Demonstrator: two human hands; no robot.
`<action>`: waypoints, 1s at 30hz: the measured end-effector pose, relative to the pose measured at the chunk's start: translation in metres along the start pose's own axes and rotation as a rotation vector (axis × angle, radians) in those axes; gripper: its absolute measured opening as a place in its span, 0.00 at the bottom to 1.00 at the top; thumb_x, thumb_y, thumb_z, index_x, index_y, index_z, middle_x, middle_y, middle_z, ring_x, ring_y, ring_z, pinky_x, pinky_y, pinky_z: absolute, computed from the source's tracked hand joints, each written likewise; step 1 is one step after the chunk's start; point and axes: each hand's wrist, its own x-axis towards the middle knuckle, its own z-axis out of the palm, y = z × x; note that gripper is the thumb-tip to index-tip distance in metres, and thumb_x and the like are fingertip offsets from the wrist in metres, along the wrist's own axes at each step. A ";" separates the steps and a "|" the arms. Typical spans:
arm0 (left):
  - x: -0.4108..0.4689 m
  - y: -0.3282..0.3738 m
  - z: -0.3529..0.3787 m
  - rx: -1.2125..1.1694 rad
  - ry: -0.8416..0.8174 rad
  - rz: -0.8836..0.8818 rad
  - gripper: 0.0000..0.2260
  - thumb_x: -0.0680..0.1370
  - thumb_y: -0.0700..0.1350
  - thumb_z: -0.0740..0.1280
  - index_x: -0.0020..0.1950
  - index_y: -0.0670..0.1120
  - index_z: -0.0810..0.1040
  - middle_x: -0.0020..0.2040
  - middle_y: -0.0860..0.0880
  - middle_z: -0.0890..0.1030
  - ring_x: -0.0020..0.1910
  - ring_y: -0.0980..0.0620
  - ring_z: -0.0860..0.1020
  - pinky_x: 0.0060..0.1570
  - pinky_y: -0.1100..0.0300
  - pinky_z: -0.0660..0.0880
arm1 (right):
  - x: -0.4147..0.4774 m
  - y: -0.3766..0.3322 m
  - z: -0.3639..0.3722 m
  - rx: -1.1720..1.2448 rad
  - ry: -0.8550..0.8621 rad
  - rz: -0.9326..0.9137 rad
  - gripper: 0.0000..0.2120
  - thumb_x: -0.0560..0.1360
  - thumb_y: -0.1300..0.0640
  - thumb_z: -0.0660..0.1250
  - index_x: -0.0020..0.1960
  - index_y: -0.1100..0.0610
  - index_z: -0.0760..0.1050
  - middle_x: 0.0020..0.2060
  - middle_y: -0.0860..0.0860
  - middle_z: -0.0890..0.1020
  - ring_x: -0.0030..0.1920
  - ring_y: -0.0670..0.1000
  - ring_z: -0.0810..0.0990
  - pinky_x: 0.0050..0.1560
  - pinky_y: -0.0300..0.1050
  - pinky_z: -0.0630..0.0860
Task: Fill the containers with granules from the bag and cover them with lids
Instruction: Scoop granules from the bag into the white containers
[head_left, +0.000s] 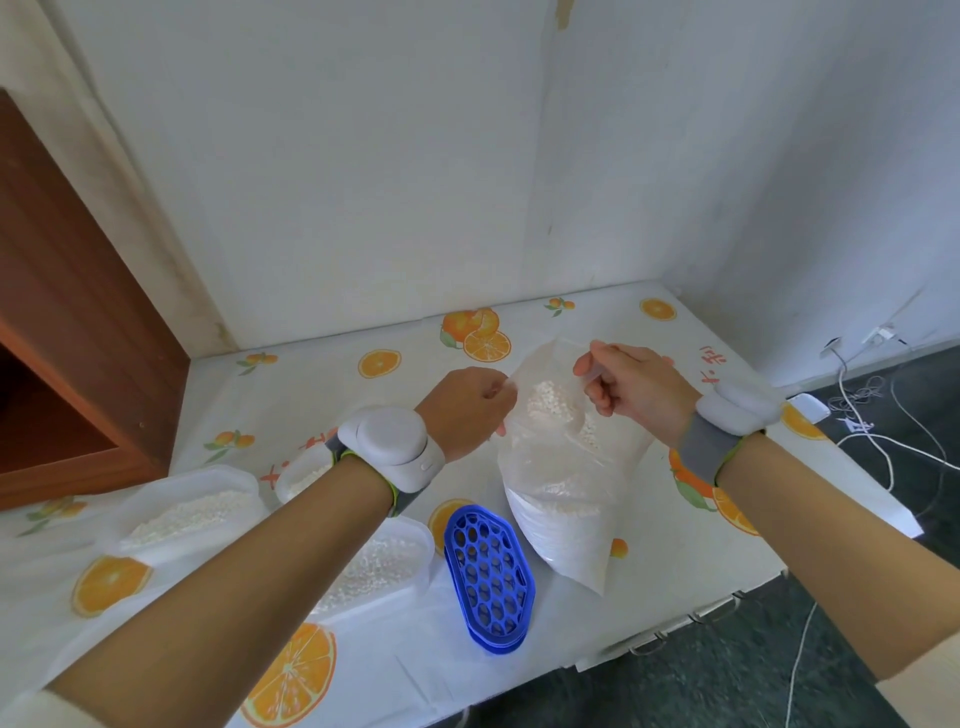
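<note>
Head view: both hands are raised over the desk (311, 395) at the mouth of the bag (566, 519). The left hand (467, 410) pinches the left edge of the mouth with curled fingers. The right hand (634, 395) pinches the right edge between thumb and fingers, so the mouth is between the two hands. The bag is clear, stands on the desk right of centre, and hangs below the hands. It holds white granules (550, 400).

Left of the bag, under the left forearm, are three lidless tubs with granules in them: the left container (187, 514), the far container (301, 475) and the near container (384, 566). Blue perforated lids (488, 577) lie stacked just beside the bag's near left side, between it and the near container. Each wrist wears a white band.
</note>
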 end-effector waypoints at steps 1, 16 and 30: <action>0.000 0.000 0.000 -0.006 0.003 0.000 0.16 0.81 0.47 0.54 0.39 0.41 0.72 0.31 0.53 0.75 0.31 0.54 0.72 0.39 0.64 0.68 | -0.001 0.000 -0.001 0.042 0.005 0.005 0.18 0.80 0.56 0.53 0.35 0.58 0.74 0.21 0.50 0.71 0.24 0.48 0.66 0.28 0.37 0.65; -0.013 -0.008 -0.013 -0.127 0.036 -0.041 0.16 0.81 0.48 0.55 0.44 0.41 0.77 0.36 0.50 0.78 0.32 0.55 0.72 0.35 0.66 0.67 | -0.012 -0.027 0.012 0.350 -0.053 0.004 0.16 0.80 0.55 0.53 0.37 0.58 0.72 0.18 0.46 0.71 0.21 0.45 0.68 0.31 0.39 0.66; -0.066 -0.104 -0.037 0.042 0.111 -0.293 0.16 0.81 0.47 0.54 0.48 0.39 0.76 0.41 0.47 0.78 0.38 0.49 0.73 0.43 0.59 0.70 | -0.029 -0.026 0.099 0.254 -0.392 -0.001 0.17 0.81 0.56 0.51 0.41 0.57 0.75 0.23 0.47 0.74 0.27 0.45 0.71 0.30 0.35 0.72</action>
